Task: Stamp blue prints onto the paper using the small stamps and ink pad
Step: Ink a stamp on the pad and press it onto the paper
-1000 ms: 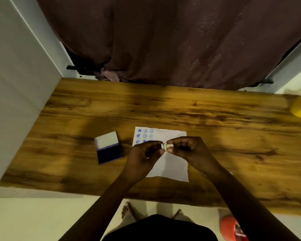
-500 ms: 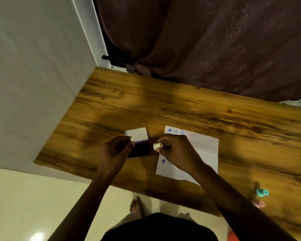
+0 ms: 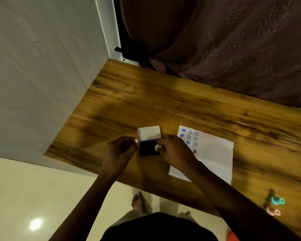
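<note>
A white sheet of paper (image 3: 214, 153) lies on the wooden table (image 3: 146, 101), with several blue round prints in its upper left corner. Left of it sits the ink pad (image 3: 147, 149), its white lid (image 3: 149, 133) folded back and its dark pad exposed. My right hand (image 3: 174, 152) holds a small white stamp (image 3: 158, 147) over the right side of the dark pad. My left hand (image 3: 119, 152) rests at the pad's left edge with a small white cap (image 3: 136, 141) pinched in its fingertips.
A teal stamp (image 3: 276, 200) and a pink stamp (image 3: 273, 211) lie near the table's front right edge. A brown curtain (image 3: 224, 40) hangs behind the table. A white wall (image 3: 42, 75) borders the left side. My bare feet stand on the floor below.
My right hand has carried the small stamp left from the paper's edge onto the dark ink pad. My left hand stays beside the pad. The view has shifted left.
</note>
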